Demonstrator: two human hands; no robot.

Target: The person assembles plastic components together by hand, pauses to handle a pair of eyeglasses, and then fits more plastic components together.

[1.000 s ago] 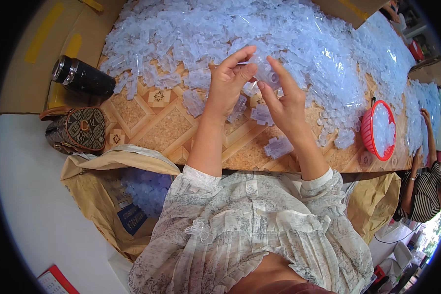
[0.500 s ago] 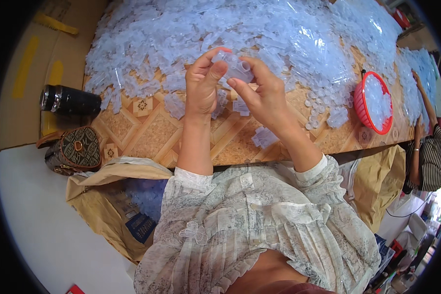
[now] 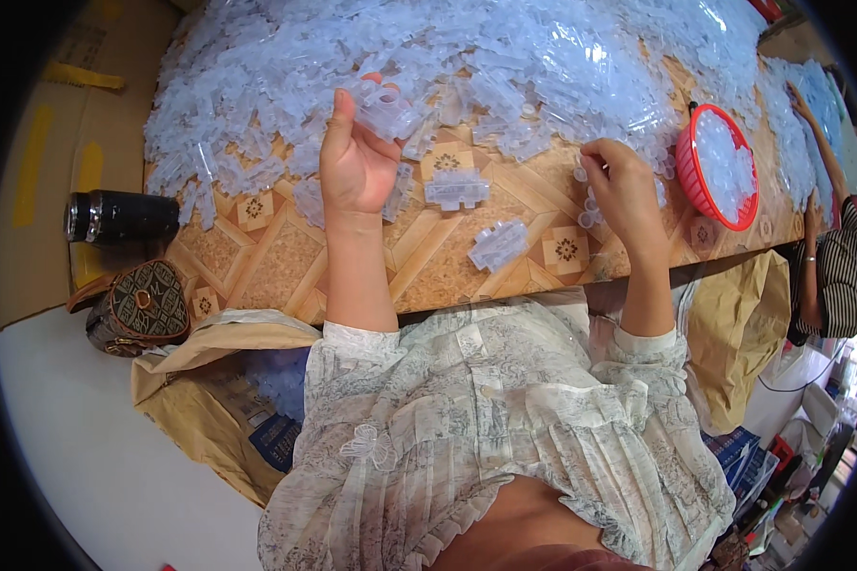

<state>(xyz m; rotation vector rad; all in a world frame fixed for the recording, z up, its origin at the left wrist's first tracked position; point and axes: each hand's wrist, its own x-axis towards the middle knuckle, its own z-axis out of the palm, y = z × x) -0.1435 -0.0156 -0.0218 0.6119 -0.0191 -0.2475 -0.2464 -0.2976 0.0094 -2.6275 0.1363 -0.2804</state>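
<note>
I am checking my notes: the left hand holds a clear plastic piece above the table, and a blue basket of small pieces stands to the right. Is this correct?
Not quite: the basket is red, not blue, as the head view shows. The rest holds: the left hand holds a clear plastic piece above the table, and the basket stands to the right.

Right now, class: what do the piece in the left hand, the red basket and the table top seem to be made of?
The piece in the left hand looks like moulded plastic: pale, see-through, slightly glossy. The red basket also seems plastic: even bright colour, slotted wall. The table top shows a printed wood-and-tile pattern with a soft sheen, probably laminate or vinyl rather than real wood.
</note>
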